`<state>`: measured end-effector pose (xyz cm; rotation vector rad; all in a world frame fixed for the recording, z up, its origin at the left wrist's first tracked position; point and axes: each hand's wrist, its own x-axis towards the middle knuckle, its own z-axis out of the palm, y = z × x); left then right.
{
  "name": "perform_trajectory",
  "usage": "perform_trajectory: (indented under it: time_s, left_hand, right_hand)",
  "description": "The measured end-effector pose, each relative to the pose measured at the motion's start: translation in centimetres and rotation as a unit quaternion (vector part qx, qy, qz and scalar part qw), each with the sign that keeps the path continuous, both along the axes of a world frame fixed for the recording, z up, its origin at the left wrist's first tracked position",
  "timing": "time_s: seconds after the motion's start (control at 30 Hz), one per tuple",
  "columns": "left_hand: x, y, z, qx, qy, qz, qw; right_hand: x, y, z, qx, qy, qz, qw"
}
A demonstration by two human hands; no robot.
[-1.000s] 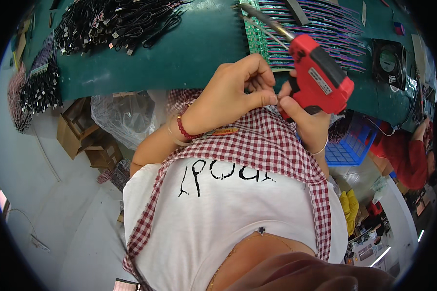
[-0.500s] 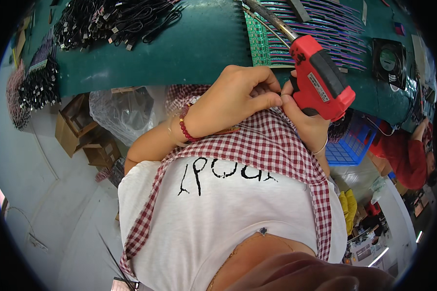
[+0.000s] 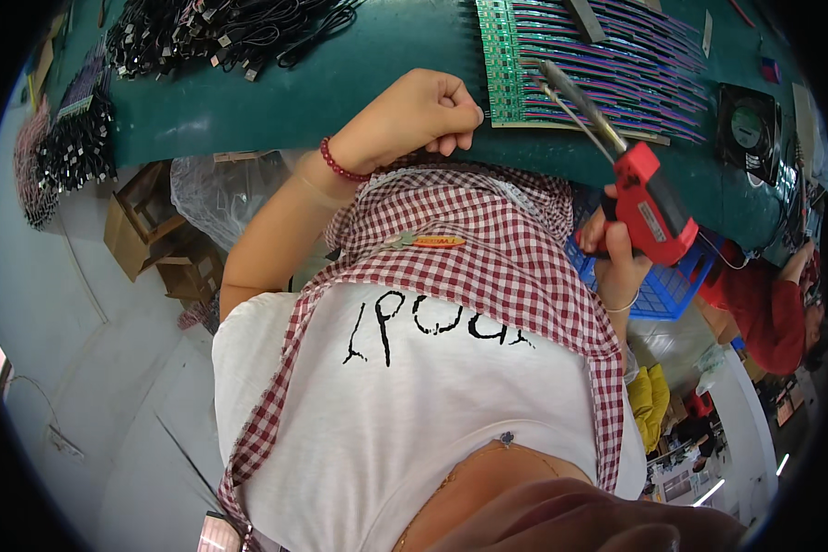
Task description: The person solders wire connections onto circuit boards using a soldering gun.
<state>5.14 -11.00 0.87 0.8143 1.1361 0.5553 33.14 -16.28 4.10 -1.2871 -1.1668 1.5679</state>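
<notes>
My right hand (image 3: 616,256) is wrapped round the handle of a red and black soldering gun (image 3: 651,202). Its metal barrel points up and left over rows of thin multicoloured wires (image 3: 607,83). Those wires run rightward from a green circuit board panel (image 3: 501,69) lying on the table. My left hand (image 3: 437,115) is closed, thumb against curled fingers, just left of the panel's near corner at the table edge. Whatever it may pinch is too small or hidden to make out.
Bundled black cables (image 3: 239,32) lie on the green table (image 3: 386,55) at the far left, and more cables hang off its left end. A grey bar (image 3: 584,20) rests across the wires. A black fan (image 3: 747,129) stands right; a blue crate (image 3: 662,294) sits below. Another person (image 3: 764,308) is at right.
My hands have parted from where they met above the apron. The left has moved up to the panel's corner; the right has swung right and down with the soldering gun.
</notes>
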Motion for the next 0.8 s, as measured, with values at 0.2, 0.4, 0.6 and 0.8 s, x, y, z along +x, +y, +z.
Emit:
perform_trajectory:
  time_s: [0.2, 0.4, 0.6, 0.8]
  left_hand:
    - [0.1, 1.0, -0.2, 0.006, 0.014, -0.043, 0.999]
    - [0.2, 1.0, -0.3, 0.003, 0.005, -0.042, 0.999]
    - [0.4, 0.8, -0.4, 0.006, 0.009, -0.038, 0.999]
    - [0.4, 0.6, -0.2, 0.012, 0.015, -0.025, 0.999]
  right_hand:
    - [2.1, -3.1, -1.1, -0.047, -0.023, -0.001, 0.999]
    - [2.6, -4.0, -1.9, -0.025, -0.007, -0.005, 1.0]
    - [2.7, -4.7, -2.5, -0.041, 0.004, -0.018, 0.999]
    - [3.6, -4.6, -2.9, -0.035, -0.036, 0.02, 0.999]
